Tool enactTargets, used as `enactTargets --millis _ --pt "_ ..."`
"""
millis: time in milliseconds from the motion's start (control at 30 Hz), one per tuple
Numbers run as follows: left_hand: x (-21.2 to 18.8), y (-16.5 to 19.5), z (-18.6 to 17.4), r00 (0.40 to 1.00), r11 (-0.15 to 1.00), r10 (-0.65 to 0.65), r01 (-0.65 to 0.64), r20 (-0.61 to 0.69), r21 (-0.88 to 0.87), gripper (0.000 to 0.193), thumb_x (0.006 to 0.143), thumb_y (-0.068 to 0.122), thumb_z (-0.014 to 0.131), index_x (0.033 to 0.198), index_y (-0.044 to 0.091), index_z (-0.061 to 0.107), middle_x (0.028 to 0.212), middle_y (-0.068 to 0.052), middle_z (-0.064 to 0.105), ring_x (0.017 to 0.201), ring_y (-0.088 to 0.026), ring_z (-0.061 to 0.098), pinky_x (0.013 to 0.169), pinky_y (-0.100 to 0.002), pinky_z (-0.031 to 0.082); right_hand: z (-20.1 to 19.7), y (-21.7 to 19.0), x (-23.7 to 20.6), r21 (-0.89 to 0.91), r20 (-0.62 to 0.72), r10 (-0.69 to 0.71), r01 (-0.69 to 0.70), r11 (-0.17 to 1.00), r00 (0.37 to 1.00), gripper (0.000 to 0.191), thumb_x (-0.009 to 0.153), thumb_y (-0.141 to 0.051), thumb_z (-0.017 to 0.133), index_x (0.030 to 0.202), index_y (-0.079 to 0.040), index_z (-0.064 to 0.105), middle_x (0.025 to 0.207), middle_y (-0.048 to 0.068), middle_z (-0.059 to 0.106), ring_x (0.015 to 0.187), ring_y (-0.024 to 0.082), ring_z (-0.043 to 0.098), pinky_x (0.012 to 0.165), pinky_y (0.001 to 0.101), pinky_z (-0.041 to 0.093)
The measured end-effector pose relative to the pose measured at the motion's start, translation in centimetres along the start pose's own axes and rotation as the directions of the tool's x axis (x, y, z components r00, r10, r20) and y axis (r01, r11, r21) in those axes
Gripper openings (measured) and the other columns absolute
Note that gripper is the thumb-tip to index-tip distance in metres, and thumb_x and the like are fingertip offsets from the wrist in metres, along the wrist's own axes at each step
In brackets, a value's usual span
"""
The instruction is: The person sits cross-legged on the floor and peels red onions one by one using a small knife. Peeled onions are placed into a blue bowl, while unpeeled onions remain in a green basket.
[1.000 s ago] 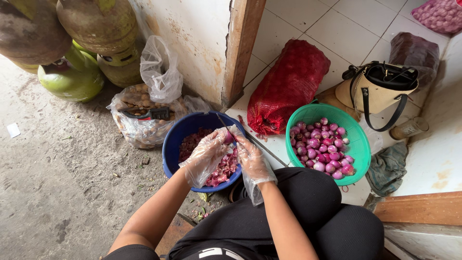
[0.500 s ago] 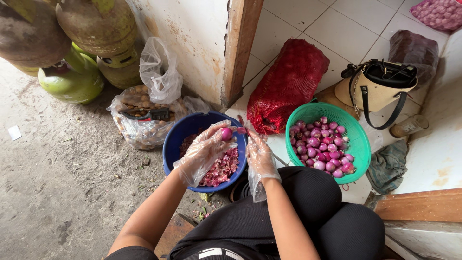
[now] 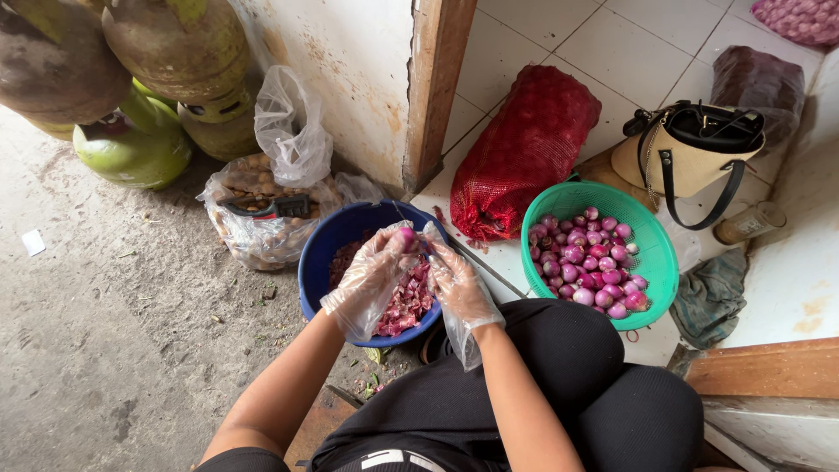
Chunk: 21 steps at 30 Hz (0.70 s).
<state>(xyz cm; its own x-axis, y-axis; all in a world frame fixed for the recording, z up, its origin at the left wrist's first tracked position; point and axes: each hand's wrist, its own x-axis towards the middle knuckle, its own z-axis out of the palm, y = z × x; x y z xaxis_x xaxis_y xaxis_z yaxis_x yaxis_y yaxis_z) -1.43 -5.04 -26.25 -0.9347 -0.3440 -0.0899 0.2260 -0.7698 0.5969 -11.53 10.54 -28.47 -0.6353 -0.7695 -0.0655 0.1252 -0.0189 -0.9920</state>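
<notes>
Small, light shallot (image 3: 405, 236), slick through plastic gloves: left hand (image 3: 374, 273) fingers pinch it at its sides above the blue basin (image 3: 316, 262); right hand (image 3: 456, 281) fingers grasp a knife (image 3: 476, 262)

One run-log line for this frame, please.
left hand: gloved, holding shallot | right hand: gloved, at shallot | under hands: blue bowl of peels | green basket: peeled shallots

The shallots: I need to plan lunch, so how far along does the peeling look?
Done: a heap of peeled shallots fills the green basket, and skins lie in the blue bowl. In hand: the left hand holds one shallot over the bowl while the right hand works at it. Left: the red mesh sack looks well filled.
</notes>
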Motion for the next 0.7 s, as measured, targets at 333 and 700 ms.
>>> enactTargets --millis 333,700 --pt "-0.4 -0.4 1.4 0.987 0.989 0.104 -0.115 0.123 0.089 0.037 0.088 0.007 0.079 0.120 0.004 0.061 0.114 -0.007 0.069 0.103 -0.018 0.066 0.098 -0.036 0.054 0.0 -0.9 -0.2 -0.081 -0.079 -0.022 0.016 0.997 0.997 0.038 0.106 -0.013 0.054 0.143 -0.020 0.064 0.084 -0.006 0.060 0.067 0.002 0.049 0.058 0.0192 0.046" --pt "-1.0 0.1 1.8 0.992 0.992 0.065 -0.076 0.112 0.101 0.036 0.091 0.014 0.074 0.123 0.003 0.060 0.113 -0.009 0.068 0.103 -0.018 0.068 0.097 -0.034 0.057 -0.7 0.5 0.3 -0.022 -0.075 -0.035 0.033 0.999 0.997 0.037 0.106 -0.013 0.055 0.141 -0.021 0.064 0.080 -0.006 0.060 0.064 0.002 0.051 0.056 0.0185 0.047"
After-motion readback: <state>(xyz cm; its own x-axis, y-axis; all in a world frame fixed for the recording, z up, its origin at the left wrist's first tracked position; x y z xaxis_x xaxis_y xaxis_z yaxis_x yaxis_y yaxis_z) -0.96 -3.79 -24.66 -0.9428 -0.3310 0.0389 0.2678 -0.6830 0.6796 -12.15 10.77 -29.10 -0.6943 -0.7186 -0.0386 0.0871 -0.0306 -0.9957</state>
